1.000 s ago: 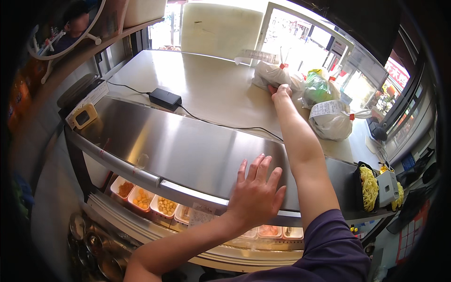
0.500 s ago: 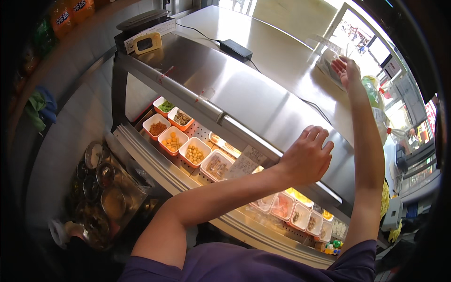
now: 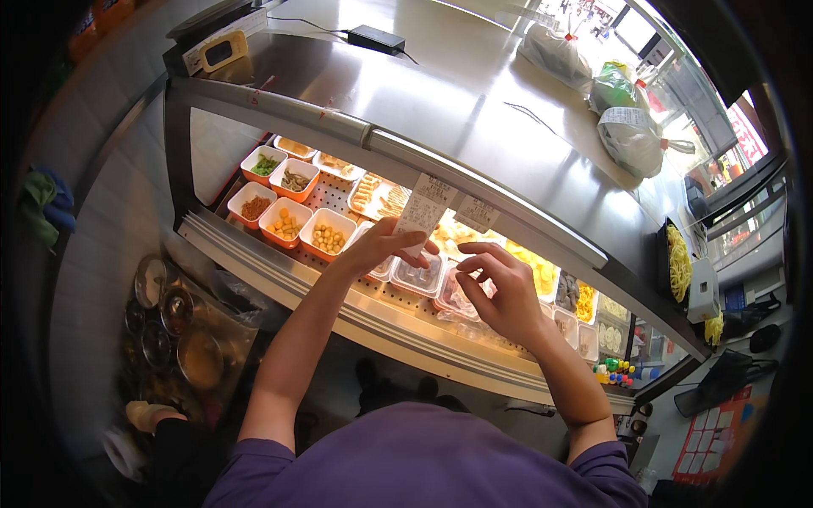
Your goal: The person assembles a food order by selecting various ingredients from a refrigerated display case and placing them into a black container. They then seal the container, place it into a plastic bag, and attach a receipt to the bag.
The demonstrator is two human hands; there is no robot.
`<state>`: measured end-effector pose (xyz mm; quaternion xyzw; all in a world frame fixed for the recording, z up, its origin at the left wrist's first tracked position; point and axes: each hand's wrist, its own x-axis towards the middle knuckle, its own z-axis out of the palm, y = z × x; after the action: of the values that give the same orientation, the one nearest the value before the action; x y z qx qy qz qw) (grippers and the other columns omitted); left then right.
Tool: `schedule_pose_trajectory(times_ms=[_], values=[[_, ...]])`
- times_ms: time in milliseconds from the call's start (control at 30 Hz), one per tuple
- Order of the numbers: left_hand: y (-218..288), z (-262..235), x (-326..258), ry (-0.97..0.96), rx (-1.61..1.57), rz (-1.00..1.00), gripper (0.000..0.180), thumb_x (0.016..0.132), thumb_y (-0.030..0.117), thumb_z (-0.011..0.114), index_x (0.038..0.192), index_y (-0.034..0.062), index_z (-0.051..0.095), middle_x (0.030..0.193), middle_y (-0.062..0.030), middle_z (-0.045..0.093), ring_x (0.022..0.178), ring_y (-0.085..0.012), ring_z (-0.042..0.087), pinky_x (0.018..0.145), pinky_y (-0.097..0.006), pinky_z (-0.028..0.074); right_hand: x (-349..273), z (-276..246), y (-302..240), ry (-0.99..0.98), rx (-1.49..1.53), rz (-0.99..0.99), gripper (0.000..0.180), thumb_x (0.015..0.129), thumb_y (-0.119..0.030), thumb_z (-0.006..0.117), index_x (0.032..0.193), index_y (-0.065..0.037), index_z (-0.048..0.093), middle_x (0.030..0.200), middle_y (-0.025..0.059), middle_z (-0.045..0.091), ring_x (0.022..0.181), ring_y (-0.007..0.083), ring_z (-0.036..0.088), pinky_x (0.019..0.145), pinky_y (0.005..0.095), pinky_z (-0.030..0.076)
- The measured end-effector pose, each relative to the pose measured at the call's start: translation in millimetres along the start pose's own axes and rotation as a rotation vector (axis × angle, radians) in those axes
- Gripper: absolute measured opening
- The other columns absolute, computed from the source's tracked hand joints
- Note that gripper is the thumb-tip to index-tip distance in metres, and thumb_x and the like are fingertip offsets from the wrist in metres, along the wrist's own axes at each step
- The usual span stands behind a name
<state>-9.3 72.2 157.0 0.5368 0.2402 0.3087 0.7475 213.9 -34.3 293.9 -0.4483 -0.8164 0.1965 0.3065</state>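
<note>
The left hand [image 3: 381, 245] is raised in front of the glass display case [image 3: 279, 118] and its fingers are pinched together on the lower end of a white paper receipt [image 3: 421, 209], which stands almost upright above the hand, slightly tilted to the right. The right hand [image 3: 500, 288] is just beside it on the right, not touching the slip; its thumb and index finger are bent toward each other but with a small gap, and they hold nothing. A second small paper slip [image 3: 477, 213] is seen just to the right of the receipt, near the metal edge of the case; I cannot tell if it is fixed there or only lying. Below both hands, inside the lit case, there are clear plastic containers [image 3: 417, 275], and more to the left a group of orange and white square tubs [image 3: 286, 222] with beans, nuts and green pieces. On the flat steel top [image 3: 474, 93] of the case, far from the person, lie a black power adapter [image 3: 377, 38] with its cable, and at the far right some tied plastic bags [image 3: 631, 135], one of them with a printed slip on it. At the right end stands a black tray of yellow noodles [image 3: 677, 262].
</note>
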Motion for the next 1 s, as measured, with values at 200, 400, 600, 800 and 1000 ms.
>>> schedule_pose_trajectory(times_ms=[200, 400, 600, 800, 1000], values=[[16, 18, -4, -0.101, -0.351, 0.037, 0.055, 0.097, 0.028, 0.060, 0.143, 0.0015, 0.045, 0.116, -0.0220, 0.067, 0.096, -0.0284, 0.070, 0.078, -0.039, 0.060, -18, 26, 3, 0.037, 0.117, 0.083, 0.006, 0.086, -0.001, 0.069, 0.090, 0.002, 0.066, 0.105, 0.0169, 0.069, 0.077, 0.0229, 0.070, 0.066, 0.0295, 0.057], [12, -4, -28, -0.026, -0.313, -0.002, 0.048, 0.101, 0.029, 0.053, 0.141, 0.0020, 0.048, 0.105, -0.0188, 0.069, 0.080, -0.0247, 0.072, 0.052, -0.032, 0.057, -40, 45, 5, 0.019, 0.091, 0.178, 0.008, 0.087, -0.002, 0.069, 0.093, 0.001, 0.066, 0.103, 0.0157, 0.070, 0.082, 0.0234, 0.070, 0.067, 0.0297, 0.057], [34, -76, -94, 0.282, -0.427, 0.092, 0.044, 0.101, 0.023, 0.053, 0.137, 0.0001, 0.049, 0.090, -0.0136, 0.067, 0.066, -0.0145, 0.066, 0.046, -0.021, 0.050, -66, 49, 34, 0.122, 0.135, 0.435, 0.012, 0.090, -0.009, 0.067, 0.095, 0.001, 0.069, 0.102, 0.0118, 0.072, 0.087, 0.0170, 0.069, 0.072, 0.0292, 0.055], [72, -102, -98, 0.312, -0.259, 0.071, 0.035, 0.100, 0.021, 0.056, 0.128, 0.0007, 0.053, 0.086, -0.0126, 0.065, 0.064, -0.0098, 0.061, 0.047, -0.018, 0.046, -64, 78, 33, 0.097, 0.176, 0.450, 0.017, 0.089, -0.011, 0.070, 0.102, 0.000, 0.068, 0.102, 0.0110, 0.071, 0.090, 0.0169, 0.069, 0.074, 0.0291, 0.055], [82, -112, -85, 0.291, -0.219, 0.078, 0.046, 0.097, 0.028, 0.061, 0.132, 0.0022, 0.047, 0.100, -0.0205, 0.068, 0.075, -0.0174, 0.067, 0.052, -0.016, 0.052, -35, 90, 65, 0.388, 0.295, 0.592, 0.064, 0.090, -0.015, 0.072, 0.143, 0.001, 0.040, 0.140, 0.0210, 0.049, 0.125, 0.0277, 0.054, 0.099, 0.0363, 0.049]])
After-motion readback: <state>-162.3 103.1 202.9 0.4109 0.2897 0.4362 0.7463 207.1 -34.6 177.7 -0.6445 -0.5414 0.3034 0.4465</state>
